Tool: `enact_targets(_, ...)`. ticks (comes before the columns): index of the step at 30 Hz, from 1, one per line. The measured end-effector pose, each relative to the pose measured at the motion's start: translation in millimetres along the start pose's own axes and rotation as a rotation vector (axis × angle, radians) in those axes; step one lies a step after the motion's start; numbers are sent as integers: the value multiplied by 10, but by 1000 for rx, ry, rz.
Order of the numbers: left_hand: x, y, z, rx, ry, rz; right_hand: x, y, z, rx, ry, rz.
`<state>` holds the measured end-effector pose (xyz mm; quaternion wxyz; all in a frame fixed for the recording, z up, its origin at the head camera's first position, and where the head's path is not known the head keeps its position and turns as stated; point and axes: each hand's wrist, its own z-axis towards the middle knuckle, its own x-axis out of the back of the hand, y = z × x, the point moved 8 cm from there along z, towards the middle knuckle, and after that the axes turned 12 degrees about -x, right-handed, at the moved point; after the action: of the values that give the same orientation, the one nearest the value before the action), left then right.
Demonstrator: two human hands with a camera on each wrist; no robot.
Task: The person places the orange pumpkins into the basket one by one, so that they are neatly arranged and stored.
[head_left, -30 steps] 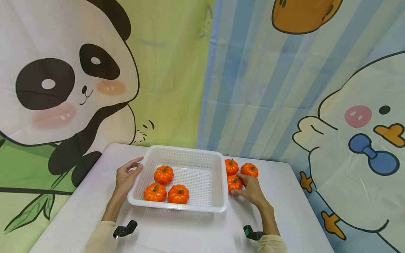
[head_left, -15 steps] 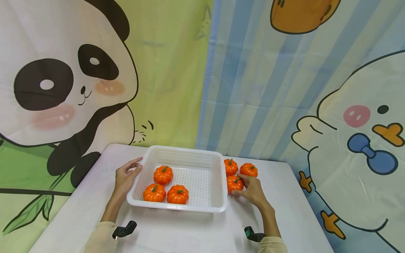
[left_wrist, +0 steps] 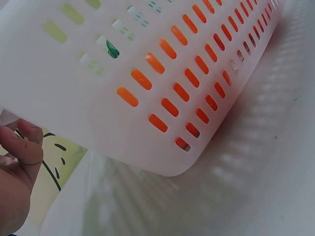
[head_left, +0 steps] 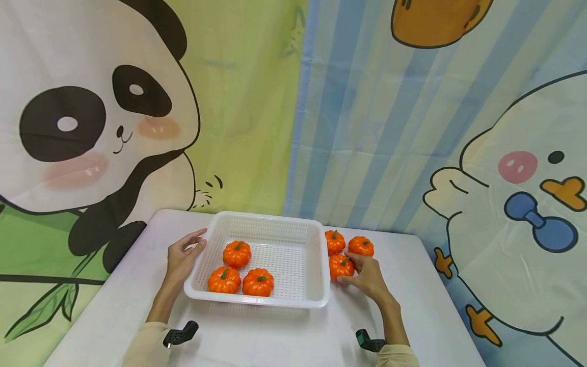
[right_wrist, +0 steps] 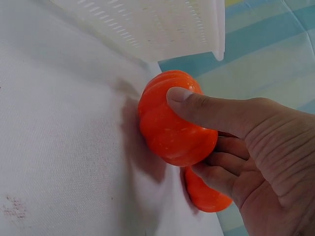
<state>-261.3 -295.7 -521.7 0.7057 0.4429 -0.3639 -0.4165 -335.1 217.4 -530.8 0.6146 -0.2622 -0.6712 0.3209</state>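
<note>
A white plastic basket (head_left: 293, 300) stands on the table with three small orange pumpkins inside, one of them a pumpkin (head_left: 237, 254) toward the back. At its left rim, my left hand (head_left: 182, 259) holds the edge with bent fingers; the left wrist view shows only part of this hand (left_wrist: 19, 172). Right of the basket, my right hand (head_left: 368, 276) grips a pumpkin (head_left: 341, 268) between thumb and fingers. The right wrist view shows the thumb (right_wrist: 211, 110) on this pumpkin's (right_wrist: 167, 132) side. The other fingers are partly hidden behind it.
Behind the gripped pumpkin sit two more, a pumpkin (head_left: 335, 242) against the basket's right side and another pumpkin (head_left: 361, 246) farther right. The white table (head_left: 257, 341) ends at a cartoon-printed curtain (head_left: 247, 127) at the back.
My right hand and the pumpkin in it have shifted very slightly to the right. My left hand, the basket and the other pumpkins stay in place.
</note>
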Motion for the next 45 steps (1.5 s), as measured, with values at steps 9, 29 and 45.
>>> enact_targets(9,0,57,-24,5,-8,-1,27,-27,-17,9,-7,11)
enact_targets(29,2,113,-7,11,-12,29,93,-115,-24,19,13,-37)
enact_targets(45,-7,259,-43,11,-13,24,142,-151,-35,22,29,-70)
